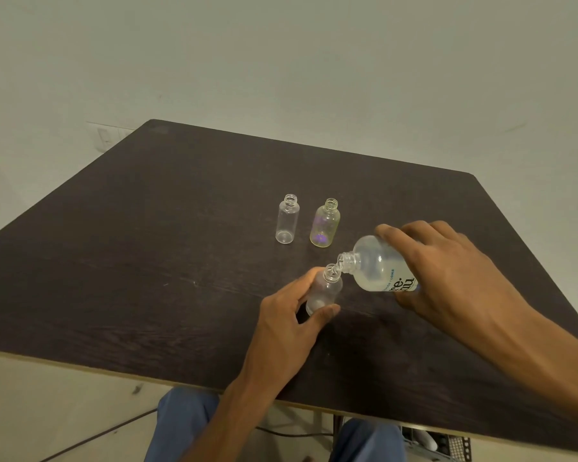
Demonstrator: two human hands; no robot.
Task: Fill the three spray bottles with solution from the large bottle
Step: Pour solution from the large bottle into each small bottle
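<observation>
A single head-worn wide-angle view looks forward and down, from close above, onto the dark wood-grain worktop [147, 261] against a pale wall [281, 61].

The large bottle [379, 268], right of the frame's middle, bears a white label with dark letters partly hidden by fingers, reading "re." above "ou", beside a small blue line too tiny to read.

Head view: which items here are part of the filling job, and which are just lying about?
Part of the job:
large bottle, tipped in the right hand
small bottle, held by the left hand
clear bottle, uncapped
yellowish bottle, uncapped

Just lying about:
wall switch
floor cable
</observation>
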